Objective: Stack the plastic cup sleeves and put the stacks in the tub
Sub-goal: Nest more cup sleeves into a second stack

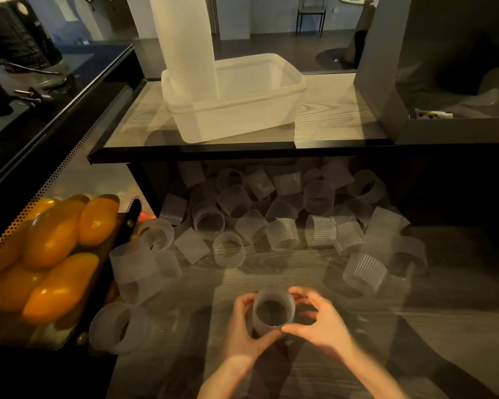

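A translucent ribbed cup sleeve (273,312) is held upright between both hands just above the lower wooden surface. My left hand (244,331) curls round its left side and my right hand (321,322) pinches its right rim. Several loose sleeves (283,237) lie scattered behind it, under the shelf. On the raised shelf stands a clear plastic tub (242,110), with a tall stack of sleeves (185,44) standing in its left end.
A perforated tray of orange fruit-shaped objects (55,254) sits at the left edge. The shelf's dark front edge (242,152) overhangs the sleeve pile. A grey box (386,82) stands on the shelf at right. A dark counter with tools lies at far left.
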A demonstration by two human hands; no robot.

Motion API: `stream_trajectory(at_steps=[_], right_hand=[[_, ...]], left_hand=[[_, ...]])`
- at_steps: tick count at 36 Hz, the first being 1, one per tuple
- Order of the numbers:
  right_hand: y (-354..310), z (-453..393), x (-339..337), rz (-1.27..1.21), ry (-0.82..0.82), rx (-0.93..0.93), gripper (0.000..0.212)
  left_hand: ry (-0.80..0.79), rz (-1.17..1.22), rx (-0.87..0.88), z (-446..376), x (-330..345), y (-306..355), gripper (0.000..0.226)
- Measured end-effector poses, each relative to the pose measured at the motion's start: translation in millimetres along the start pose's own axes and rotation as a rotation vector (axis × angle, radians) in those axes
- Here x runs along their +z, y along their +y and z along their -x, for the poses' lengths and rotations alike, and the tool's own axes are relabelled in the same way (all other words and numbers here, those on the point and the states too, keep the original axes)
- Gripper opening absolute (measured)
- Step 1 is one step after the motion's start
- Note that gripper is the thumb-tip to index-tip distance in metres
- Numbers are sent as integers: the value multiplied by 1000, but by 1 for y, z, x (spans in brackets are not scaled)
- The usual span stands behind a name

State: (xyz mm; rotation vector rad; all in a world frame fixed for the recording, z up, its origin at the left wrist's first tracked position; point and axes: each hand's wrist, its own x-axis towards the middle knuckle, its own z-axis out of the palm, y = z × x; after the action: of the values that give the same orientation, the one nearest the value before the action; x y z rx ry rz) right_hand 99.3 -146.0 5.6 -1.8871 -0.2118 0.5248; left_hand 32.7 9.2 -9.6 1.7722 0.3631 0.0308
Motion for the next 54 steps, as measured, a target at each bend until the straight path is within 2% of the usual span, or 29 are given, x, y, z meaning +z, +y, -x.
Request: stream_trajectory(at_steps=[21,26,28,31,33,36,41,48,54], right_hand=[[-3,-1,-2,-19,-33,29,64],[-4,-6,-3,-33,-59,38,50],[-6,-11,-2,-50,-51,32,42],[-12,-26,-2,-77,3,20,30],[-17,-41,-1,-98,14,42,28],[-24,-65,4,-68,-17,68,29],[-32,-96,20,-10,-104,77,40],[-49,-123,46,117,-187,86,58],[-50,-125,59,72,-237,131,65]], left_hand=[[-5,17,-45,0,0,-10,73],[16,78,-50,3,-1,-11,77],[51,92,-39,2,-5,-8,70],[146,154,-27,-4,-16,-6,38],[170,162,-19,-12,-26,-7,28],[162,99,-34,-30,-39,-13,32],[194,-20,-114,-69,-51,-21,57],[175,-86,-145,-108,-59,-21,52],[176,-88,-160,-110,-55,-21,59]])
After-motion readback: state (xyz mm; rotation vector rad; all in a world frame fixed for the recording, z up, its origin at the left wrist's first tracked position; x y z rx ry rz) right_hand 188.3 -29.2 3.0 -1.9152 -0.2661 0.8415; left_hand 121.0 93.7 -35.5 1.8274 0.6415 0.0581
